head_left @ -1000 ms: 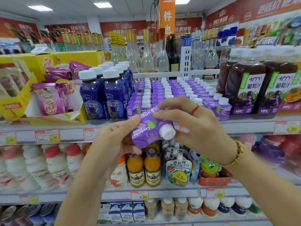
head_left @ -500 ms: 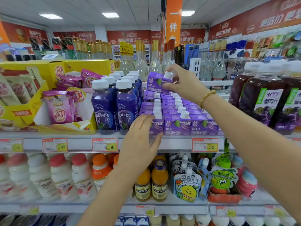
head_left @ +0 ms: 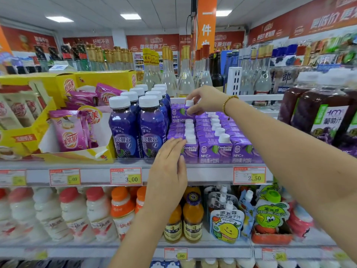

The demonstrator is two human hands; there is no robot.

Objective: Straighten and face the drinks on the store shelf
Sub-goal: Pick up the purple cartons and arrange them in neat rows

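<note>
Upper shelf (head_left: 92, 177), purple carton rows beside blue bottles (head_left: 123, 128); one purple carton (head_left: 180, 113) is gripped at its white cap by the right hand (head_left: 207, 99), fingers closed, atop the left row's rear; the left hand (head_left: 170, 167) is laid flat, fingers extended, against the front carton (head_left: 190, 149).

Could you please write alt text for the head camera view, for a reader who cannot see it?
A person's right hand sets a small purple juice carton with a white cap at the back of a row of matching cartons on a store shelf, while the left hand rests against the front carton. Purple plastic bottles stand beside them.
</note>
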